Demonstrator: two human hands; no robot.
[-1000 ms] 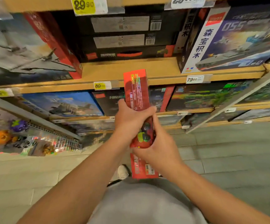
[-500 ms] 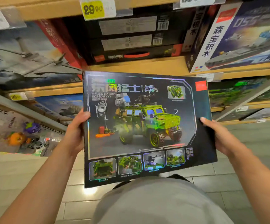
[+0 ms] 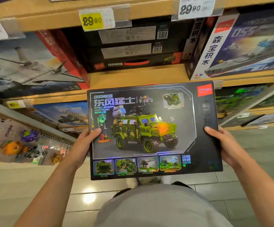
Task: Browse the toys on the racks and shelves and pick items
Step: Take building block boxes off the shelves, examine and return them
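I hold the building-block set box (image 3: 154, 130) flat in front of me, printed face toward me, showing a green camouflage armoured vehicle on a dark background with a red logo patch at the upper right corner. My left hand (image 3: 83, 145) grips the box's left edge, thumb pressed on the front face, the other fingers hidden behind the box. My right hand (image 3: 223, 145) grips the right edge the same way, thumb on the front face, the remaining fingers out of sight behind. The box hangs in the air just in front of the wooden shelf (image 3: 133, 76), below a stack of black boxes (image 3: 129, 46) stored on that shelf. A yellow price tag (image 3: 92, 21) reading 29.90 is clipped to the shelf edge above the stack. To the right stands a warship set box (image 3: 241, 46) with a white side panel; to the left leans a jet aircraft set box (image 3: 26, 66). Blister-packed small toys (image 3: 18, 145) hang on the rack at the lower left. The tiled floor (image 3: 34, 185) lies below.
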